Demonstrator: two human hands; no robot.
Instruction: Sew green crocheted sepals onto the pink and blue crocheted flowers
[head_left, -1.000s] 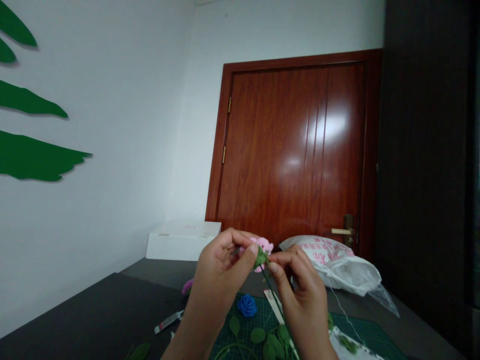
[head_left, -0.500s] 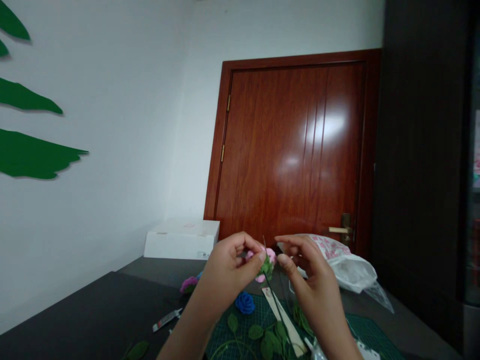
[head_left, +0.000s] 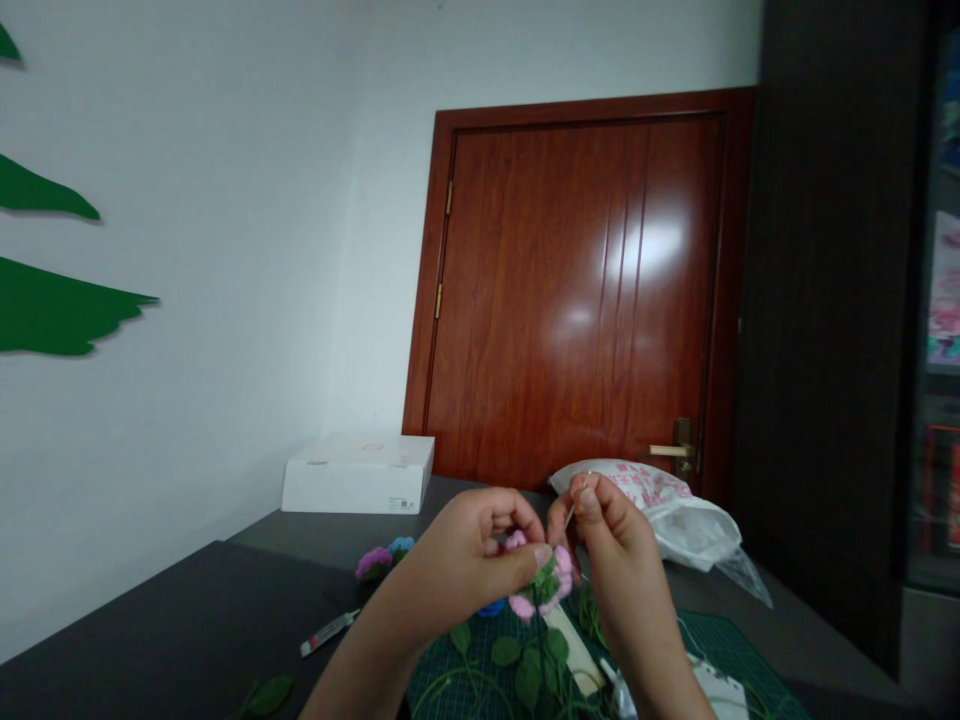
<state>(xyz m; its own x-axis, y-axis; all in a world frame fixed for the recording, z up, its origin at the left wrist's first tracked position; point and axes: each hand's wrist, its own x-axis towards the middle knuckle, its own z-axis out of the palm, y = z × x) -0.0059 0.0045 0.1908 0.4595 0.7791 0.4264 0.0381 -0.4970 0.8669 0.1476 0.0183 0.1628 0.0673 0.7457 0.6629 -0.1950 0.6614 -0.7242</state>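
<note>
My left hand (head_left: pixel 491 550) is closed, with thumb and fingers pinching a pink crocheted flower (head_left: pixel 522 606) at its green underside. A thin dark stem hangs down from the flower. To its right, my right hand (head_left: pixel 619 530) is closed in a pinch around a thin pale strand (head_left: pixel 569 516), whose exact kind is too small to tell. Its fingertips are close to the flower's edge. Below the hands are green leaves (head_left: pixel 529 680) on stems and a blue flower (head_left: pixel 491 608), partly hidden by my left wrist.
A green cutting mat (head_left: pixel 750 655) lies on the dark table (head_left: pixel 187 630), with a pale flat strip (head_left: pixel 576 655) on it. Left are a purple flower (head_left: pixel 373 563) and a small tube (head_left: pixel 328 633). Behind are a white box (head_left: pixel 352 485) and a white plastic bag (head_left: pixel 694 538).
The pink flower now shows larger between my hands, at my left fingertips. My right hand has gone from spread fingers to a pinch on the thin strand. The camera view has shifted slightly.
</note>
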